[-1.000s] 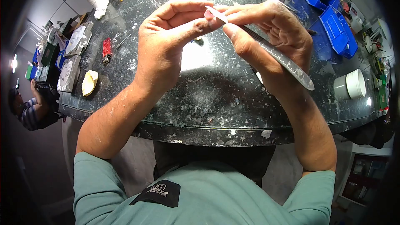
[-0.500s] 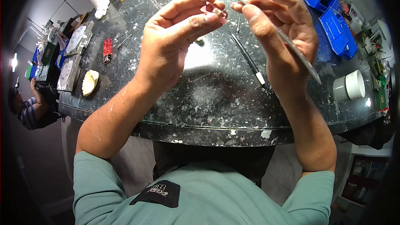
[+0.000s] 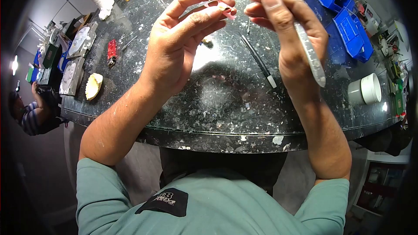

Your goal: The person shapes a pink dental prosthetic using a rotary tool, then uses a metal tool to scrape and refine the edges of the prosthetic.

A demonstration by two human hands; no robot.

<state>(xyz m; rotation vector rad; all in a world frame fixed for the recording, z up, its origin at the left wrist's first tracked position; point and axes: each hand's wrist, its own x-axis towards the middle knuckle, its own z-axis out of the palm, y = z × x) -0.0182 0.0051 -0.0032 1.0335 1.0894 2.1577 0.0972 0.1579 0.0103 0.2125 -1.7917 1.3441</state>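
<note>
Above the black worktop, my left hand [image 3: 185, 30] pinches a small pink partial denture [image 3: 223, 8] between thumb and fingers. Part of the denture is hidden behind the fingertips. To its right, my right hand [image 3: 289, 26] is closed around a slim grey hand tool [image 3: 308, 51] with a speckled handle. The tool's pale tip points up, past the index finger, and is apart from the denture. On the worktop between the hands lies a black pen with a white end [image 3: 257, 60]. A small thin metal piece [image 3: 248, 25] is just beyond the pen.
A yellowish dental cast [image 3: 94, 86] and a red object [image 3: 112, 52] lie on the left. Grey plaster-like blocks [image 3: 72, 76] stand at the left edge. Blue bins [image 3: 352, 35] and a white tub [image 3: 370, 89] are on the right. A seated person [image 3: 32, 109] is at far left.
The tool in my right hand has turned, so its tip points upward instead of left towards the denture. My left hand has tilted the denture slightly and shifted a little left.
</note>
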